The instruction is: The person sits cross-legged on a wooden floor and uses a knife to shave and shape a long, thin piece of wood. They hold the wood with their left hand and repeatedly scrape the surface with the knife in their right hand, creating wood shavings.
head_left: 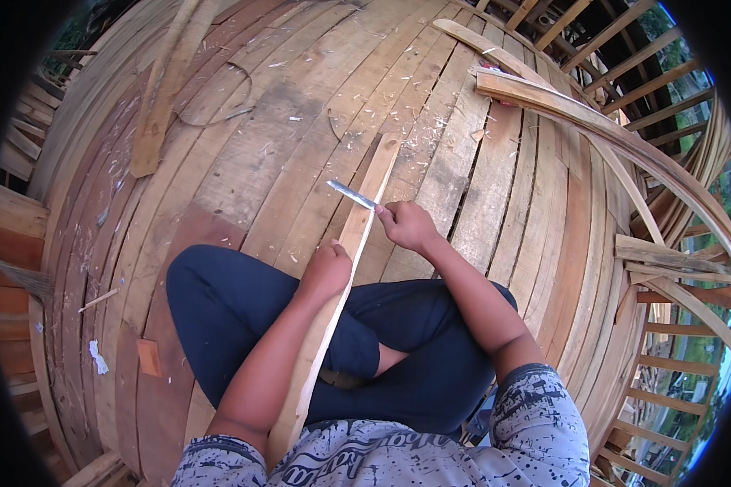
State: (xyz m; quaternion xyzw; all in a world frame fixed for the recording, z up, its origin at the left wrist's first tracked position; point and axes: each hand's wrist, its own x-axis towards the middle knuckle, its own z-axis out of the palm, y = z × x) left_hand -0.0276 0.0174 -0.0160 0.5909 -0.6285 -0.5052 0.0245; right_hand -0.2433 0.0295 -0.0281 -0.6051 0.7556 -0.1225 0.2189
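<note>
A long, narrow wooden plank (370,180) slants from my lap out over the floor, one long edge pale and freshly cut. My left hand (327,269) is closed around it near its middle, with the forearm lying along the board. In my right hand (408,225) is a knife, fingers wrapped round its handle, which is mostly hidden. The knife blade (349,193) points to the left and lies across the plank, farther out than my left hand. I sit cross-legged in dark trousers, and the plank's near end rests against my body.
Curls of wood shavings (406,130) are scattered over the plank floor (260,195). A board (158,122) lies at the far left, and long curved beams (577,109) at the far right. A small reddish wood block (149,357) lies left of my knee. Slatted railings (674,365) border the right side.
</note>
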